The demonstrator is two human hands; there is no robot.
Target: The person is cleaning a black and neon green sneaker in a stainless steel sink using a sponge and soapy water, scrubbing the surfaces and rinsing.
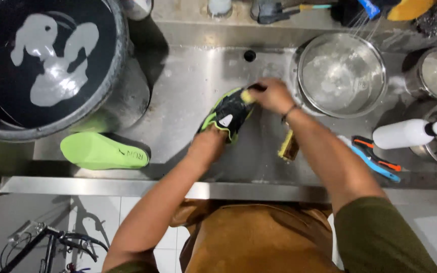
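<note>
The left hand (208, 144) gripped the black-and-green sneaker (227, 115) over the steel sink (188, 86); right hand (274, 95) fingers pinched a brush (249, 95). Soapy, the shoe could have slipped.

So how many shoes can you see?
2. One black and green shoe is in the sink, held by the left hand while the right hand scrubs it. Another green shoe lies sole-up at the left. More may be hidden.

A wash area: steel sink (188, 86), metal bowls (341, 73), brushes (375, 156)
</note>
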